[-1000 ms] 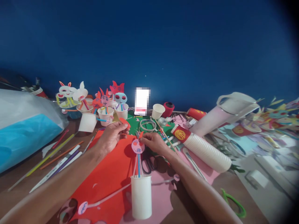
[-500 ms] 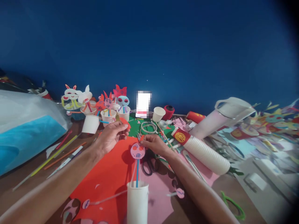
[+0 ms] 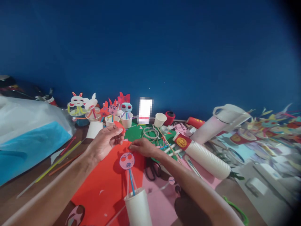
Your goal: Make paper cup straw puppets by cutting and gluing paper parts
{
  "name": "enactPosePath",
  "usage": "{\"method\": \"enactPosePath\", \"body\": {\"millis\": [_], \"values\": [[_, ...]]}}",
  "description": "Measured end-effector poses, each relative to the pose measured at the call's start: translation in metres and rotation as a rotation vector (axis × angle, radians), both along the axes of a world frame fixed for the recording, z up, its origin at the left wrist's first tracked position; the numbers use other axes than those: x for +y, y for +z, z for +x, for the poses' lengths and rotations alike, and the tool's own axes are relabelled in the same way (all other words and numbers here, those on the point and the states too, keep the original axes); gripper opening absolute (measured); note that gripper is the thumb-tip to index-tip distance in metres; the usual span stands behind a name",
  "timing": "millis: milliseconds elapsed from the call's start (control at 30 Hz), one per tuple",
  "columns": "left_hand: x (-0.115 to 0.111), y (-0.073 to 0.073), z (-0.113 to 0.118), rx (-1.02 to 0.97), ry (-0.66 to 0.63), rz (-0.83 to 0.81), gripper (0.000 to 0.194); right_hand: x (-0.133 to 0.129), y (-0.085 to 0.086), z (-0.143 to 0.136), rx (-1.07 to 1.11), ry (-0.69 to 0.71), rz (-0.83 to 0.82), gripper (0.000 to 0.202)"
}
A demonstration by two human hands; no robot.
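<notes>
My left hand pinches an orange-red paper cut-out between thumb and fingertips, above the red sheet. Fingers closed, my right hand is just above a round pink paper face with red eyes and drawn lashes. Whatever its fingertips hold is lost against the red paper. The face tops a blue straw rising from a white paper cup, which leans to the left. Black-handled scissors lie below my right wrist.
Red paper and pink paper cover the table. Decorated puppet cups stand at the back left. A stack of cups and a pitcher lie to the right. A plastic bag sits at the left.
My right hand has shifted left across the face's top. The face has moved left and down, and its cup now tilts. My left hand still holds the orange-red cut-out.
</notes>
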State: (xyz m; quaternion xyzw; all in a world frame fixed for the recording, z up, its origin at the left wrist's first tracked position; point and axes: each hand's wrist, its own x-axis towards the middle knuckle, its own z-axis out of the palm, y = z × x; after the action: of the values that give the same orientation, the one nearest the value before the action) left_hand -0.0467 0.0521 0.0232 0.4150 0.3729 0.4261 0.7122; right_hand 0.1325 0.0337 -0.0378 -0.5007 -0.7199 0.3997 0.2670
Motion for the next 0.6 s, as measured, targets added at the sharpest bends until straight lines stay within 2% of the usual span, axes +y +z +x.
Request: {"method": "enactPosePath", "body": {"millis": [133, 267, 300, 367, 433, 533, 600], "values": [[0.001, 0.001, -0.007, -0.01, -0.026, -0.001, 0.011, -0.006, 0.009, 0.029, -0.098, -0.107, 0.066, 0.02], [0.002, 0.0, -0.007, -0.017, -0.029, 0.011, 0.008, -0.034, 0.013, 0.059, -0.21, -0.172, 0.065, 0.018], [0.001, 0.0, -0.007, -0.018, -0.033, 0.015, 0.007, -0.042, 0.013, 0.062, -0.301, -0.164, 0.053, 0.019], [0.0, 0.0, -0.005, -0.015, -0.043, 0.018, 0.006, -0.058, 0.011, 0.062, -0.465, -0.153, 0.043, 0.022], [-0.003, 0.001, -0.002, -0.003, -0.054, 0.014, 0.006, -0.068, 0.009, 0.056, -0.626, -0.16, 0.068, 0.033], [-0.009, 0.003, 0.0, 0.015, -0.061, 0.002, 0.008, -0.075, 0.009, 0.047, -0.819, -0.16, 0.118, 0.051], [-0.013, 0.003, 0.0, 0.029, -0.066, 0.008, 0.01, -0.076, 0.011, 0.045, -0.895, -0.13, 0.124, 0.052]]}}
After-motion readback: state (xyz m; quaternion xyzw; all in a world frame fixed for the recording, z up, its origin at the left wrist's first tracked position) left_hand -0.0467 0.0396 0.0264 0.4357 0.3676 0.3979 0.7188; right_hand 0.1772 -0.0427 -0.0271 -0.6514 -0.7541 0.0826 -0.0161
